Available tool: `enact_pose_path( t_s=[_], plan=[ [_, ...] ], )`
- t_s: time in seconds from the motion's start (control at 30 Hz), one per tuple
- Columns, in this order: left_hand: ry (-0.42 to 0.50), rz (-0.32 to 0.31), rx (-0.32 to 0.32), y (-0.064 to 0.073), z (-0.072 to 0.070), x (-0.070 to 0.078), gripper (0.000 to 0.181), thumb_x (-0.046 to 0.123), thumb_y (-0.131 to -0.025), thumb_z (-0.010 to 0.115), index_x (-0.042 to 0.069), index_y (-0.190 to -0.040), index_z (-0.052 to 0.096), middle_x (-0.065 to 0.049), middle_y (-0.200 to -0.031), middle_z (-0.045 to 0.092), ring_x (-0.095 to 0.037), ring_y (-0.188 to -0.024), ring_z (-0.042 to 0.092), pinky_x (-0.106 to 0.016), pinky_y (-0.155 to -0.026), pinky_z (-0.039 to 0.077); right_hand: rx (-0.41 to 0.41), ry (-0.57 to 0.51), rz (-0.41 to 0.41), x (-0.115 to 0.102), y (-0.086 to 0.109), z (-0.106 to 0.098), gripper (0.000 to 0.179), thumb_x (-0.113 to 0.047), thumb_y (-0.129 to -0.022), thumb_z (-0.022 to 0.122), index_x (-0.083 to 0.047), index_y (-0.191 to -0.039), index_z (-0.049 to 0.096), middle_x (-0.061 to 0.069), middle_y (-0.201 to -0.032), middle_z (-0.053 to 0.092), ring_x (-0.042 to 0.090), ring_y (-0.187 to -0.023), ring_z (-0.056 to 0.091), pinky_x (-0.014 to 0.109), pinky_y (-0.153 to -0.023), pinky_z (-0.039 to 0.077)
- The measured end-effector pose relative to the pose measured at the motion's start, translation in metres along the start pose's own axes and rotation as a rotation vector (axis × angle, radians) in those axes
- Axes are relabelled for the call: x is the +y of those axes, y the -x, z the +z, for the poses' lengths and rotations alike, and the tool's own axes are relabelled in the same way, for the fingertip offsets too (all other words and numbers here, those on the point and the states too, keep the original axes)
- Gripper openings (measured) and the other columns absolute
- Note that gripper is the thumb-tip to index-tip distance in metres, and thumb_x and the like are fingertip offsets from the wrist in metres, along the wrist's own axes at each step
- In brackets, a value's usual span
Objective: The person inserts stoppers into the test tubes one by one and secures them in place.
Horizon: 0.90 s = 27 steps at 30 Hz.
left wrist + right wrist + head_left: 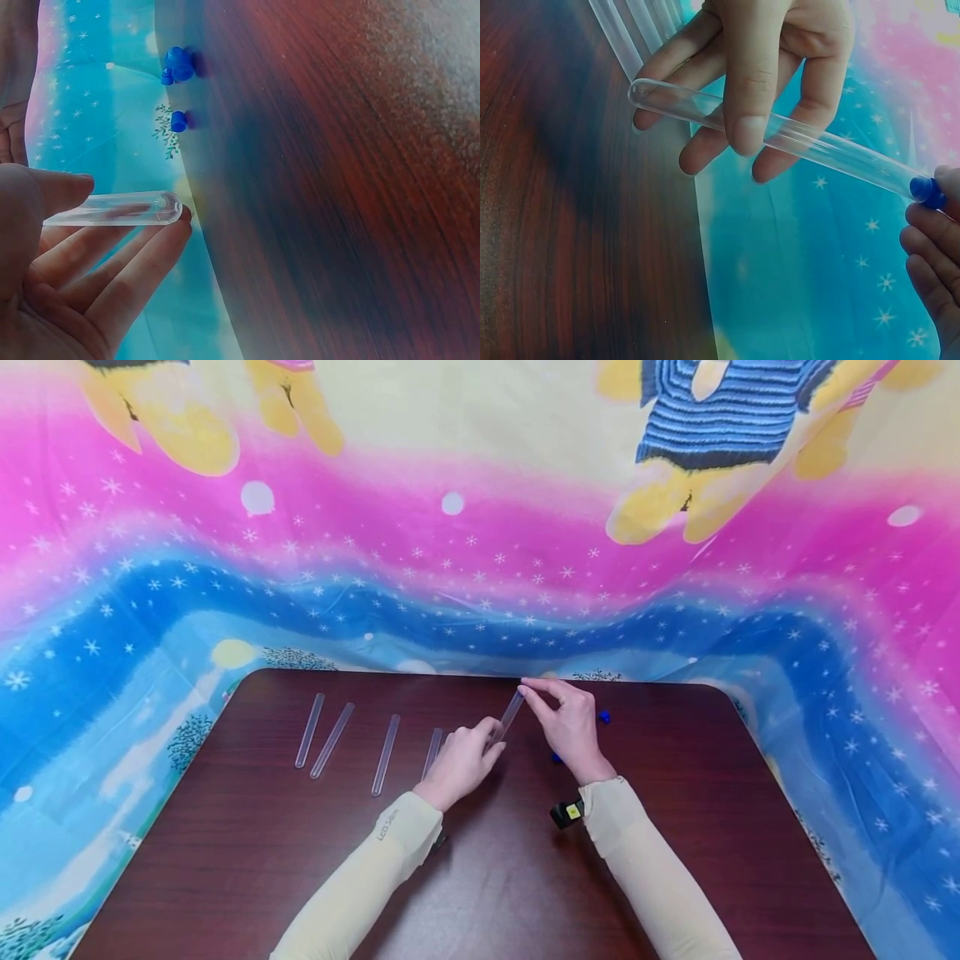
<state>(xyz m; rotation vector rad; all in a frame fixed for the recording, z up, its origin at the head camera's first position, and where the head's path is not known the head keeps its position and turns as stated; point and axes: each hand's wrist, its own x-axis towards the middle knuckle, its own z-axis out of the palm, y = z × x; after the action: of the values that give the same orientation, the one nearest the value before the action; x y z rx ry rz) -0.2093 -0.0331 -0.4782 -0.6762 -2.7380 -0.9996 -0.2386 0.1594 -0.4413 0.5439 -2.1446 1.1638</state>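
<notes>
A clear test tube [832,150] is held aslant above the far part of the table. My left hand [463,758] pinches it between thumb and fingers, with its rounded end [171,208] sticking out past the thumb. At the other end, a blue stopper [928,192] sits at the tube's mouth. The thumb and fingertips of my right hand [567,720] pinch this stopper, which they mostly hide in the head view.
Several clear test tubes lie apart on the dark wooden table [247,852], including one tube [386,755] left of my left hand. Loose blue stoppers [178,64] lie to the right, one stopper [604,717] beyond my right hand. A printed cloth [480,552] hangs behind the table.
</notes>
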Motion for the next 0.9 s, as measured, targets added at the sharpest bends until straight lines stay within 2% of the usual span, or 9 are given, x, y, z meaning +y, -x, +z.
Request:
enact_pose_path(
  t_s=[0.27,0.53,0.7,0.9],
  plan=[
    [-0.002,0.02,0.035,-0.001,0.002,0.0,0.017,0.019,-0.099,0.069,0.012,-0.113,0.065,-0.003,-0.093,0.074,-0.015,-0.072,0.07,-0.034,-0.065,0.055,-0.046,-0.039,0.034,-0.002,0.004,0.0,0.032,-0.024,-0.089,0.082,-0.015,-0.119,0.077,-0.002,-0.101,0.075,0.014,-0.095,0.07,0.043,-0.086,0.054],
    [0.005,0.017,0.035,-0.001,0.0,0.002,0.017,0.02,-0.1,0.068,0.012,-0.115,0.064,-0.003,-0.093,0.073,-0.014,-0.068,0.067,-0.032,-0.062,0.054,-0.076,-0.079,0.061,0.0,0.007,0.006,0.04,-0.019,-0.087,0.084,-0.013,-0.124,0.071,0.0,-0.1,0.076,0.017,-0.091,0.071,0.044,-0.08,0.055],
    [0.022,0.026,0.035,-0.003,0.0,0.002,0.018,0.019,-0.1,0.068,0.011,-0.116,0.063,-0.004,-0.093,0.072,-0.014,-0.069,0.067,-0.031,-0.063,0.053,-0.088,-0.091,0.062,0.0,0.008,0.011,0.041,-0.015,-0.089,0.081,-0.007,-0.126,0.065,0.002,-0.101,0.076,0.018,-0.094,0.072,0.044,-0.086,0.055],
    [0.048,0.028,0.045,-0.004,0.0,0.002,0.018,0.016,-0.1,0.068,0.01,-0.116,0.062,-0.005,-0.093,0.072,-0.012,-0.066,0.065,-0.028,-0.06,0.052,-0.084,-0.081,0.069,-0.002,0.008,0.014,0.04,-0.015,-0.092,0.078,-0.01,-0.128,0.061,0.002,-0.101,0.076,0.017,-0.097,0.071,0.042,-0.088,0.053]
  ],
)
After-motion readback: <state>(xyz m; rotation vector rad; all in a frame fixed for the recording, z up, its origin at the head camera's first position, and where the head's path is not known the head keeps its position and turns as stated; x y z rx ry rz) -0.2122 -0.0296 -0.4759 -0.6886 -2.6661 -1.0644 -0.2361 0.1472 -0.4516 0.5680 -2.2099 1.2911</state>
